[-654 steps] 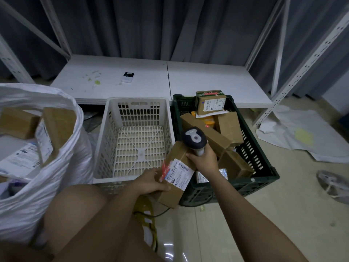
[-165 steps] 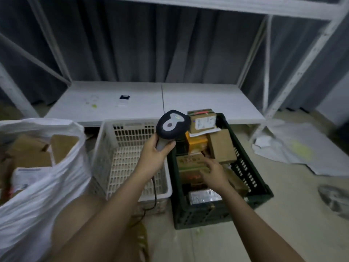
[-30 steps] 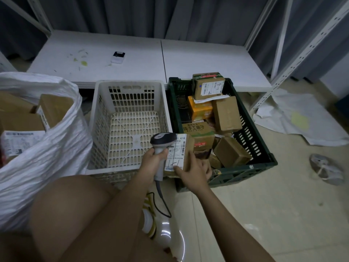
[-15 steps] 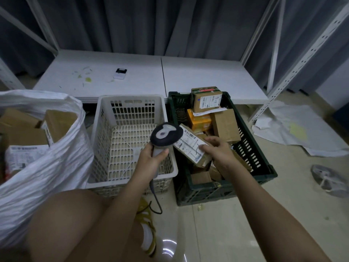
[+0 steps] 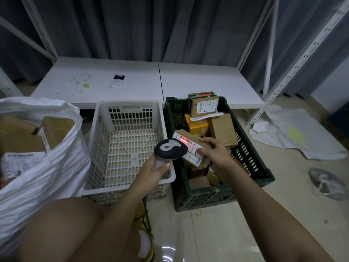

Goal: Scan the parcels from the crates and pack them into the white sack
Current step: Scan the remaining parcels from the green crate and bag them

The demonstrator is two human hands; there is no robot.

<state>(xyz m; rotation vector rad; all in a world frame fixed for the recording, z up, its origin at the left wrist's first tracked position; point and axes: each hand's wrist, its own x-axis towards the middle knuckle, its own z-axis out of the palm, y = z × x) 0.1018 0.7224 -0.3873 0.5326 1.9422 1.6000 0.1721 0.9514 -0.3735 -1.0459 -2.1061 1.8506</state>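
My left hand (image 5: pixel 154 171) grips the handle of a dark barcode scanner (image 5: pixel 170 150) whose head points at a brown parcel (image 5: pixel 190 146). My right hand (image 5: pixel 215 152) holds that parcel tilted above the dark green crate (image 5: pixel 251 157), label side up, and a red scan light glows on its white label. Several more cardboard parcels (image 5: pixel 222 129) lie in the green crate. The white crate (image 5: pixel 130 146) beside it holds nothing. The white sack (image 5: pixel 47 167) stands open at the left with several parcels inside.
A low white shelf board (image 5: pixel 151 84) runs behind the crates, with a small device (image 5: pixel 118 79) on it. White rack uprights (image 5: pixel 294 59) rise at the right. Crumpled paper (image 5: pixel 294 133) and a grey object (image 5: pixel 326 183) lie on the floor to the right. My knee fills the lower left.
The scanner and the parcel have come closer together, and a red scan light now shows on the label. My right hand keeps hold of the parcel over the green crate.
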